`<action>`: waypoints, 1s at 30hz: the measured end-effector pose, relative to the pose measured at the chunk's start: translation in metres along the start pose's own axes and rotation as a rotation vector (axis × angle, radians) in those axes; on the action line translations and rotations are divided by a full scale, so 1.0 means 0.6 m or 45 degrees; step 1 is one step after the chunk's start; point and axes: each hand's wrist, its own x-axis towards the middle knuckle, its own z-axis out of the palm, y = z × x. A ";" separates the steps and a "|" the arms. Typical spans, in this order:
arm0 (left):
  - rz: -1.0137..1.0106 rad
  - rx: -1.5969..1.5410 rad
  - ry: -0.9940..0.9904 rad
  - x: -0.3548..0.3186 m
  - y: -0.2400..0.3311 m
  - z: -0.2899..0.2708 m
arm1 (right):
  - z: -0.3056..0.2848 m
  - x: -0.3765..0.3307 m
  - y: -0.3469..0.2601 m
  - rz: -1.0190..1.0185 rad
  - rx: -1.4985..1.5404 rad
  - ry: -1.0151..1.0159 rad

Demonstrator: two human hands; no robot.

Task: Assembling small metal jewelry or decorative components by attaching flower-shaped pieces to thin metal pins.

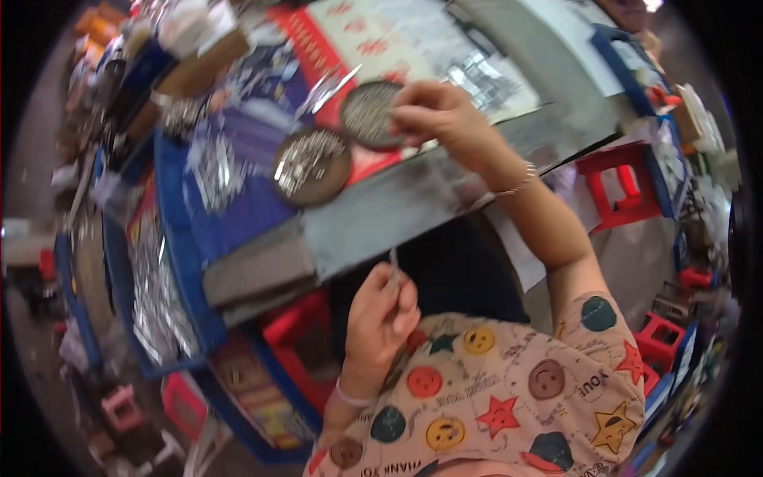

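Note:
My left hand (380, 322), low and close to my body, is closed around a thin silvery metal piece (394, 261) that sticks up past the fingers. Stretched out over the table, my right hand (439, 119) has its fingers pinched at the right rim of a round dark dish (350, 119). Small metal pieces fill that dish. Whether the right fingertips hold something is too blurred to tell. Nearer to me and to the left stands a second round dish (342, 176) with shiny small metal parts (306, 163). Several long thin metal strips (332, 89) lie beside the dishes.
Plastic-wrapped silvery parts (216, 171) rest on a blue-purple sheet left of the dishes. A blue crate (184, 262) with more silvery parts (159, 294) stands at the left. Red stools (624, 184) are on the floor. A brown block (258, 274) sits at the table's near edge.

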 end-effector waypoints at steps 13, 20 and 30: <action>-0.013 -0.193 -0.127 0.006 -0.010 -0.032 | 0.036 -0.042 0.015 -0.079 0.067 -0.028; -0.026 -0.261 -0.156 0.010 -0.007 -0.040 | 0.029 -0.112 0.026 0.172 0.257 -0.202; -0.021 -0.245 -0.146 0.008 -0.012 -0.028 | 0.050 -0.168 0.055 0.334 0.704 -0.127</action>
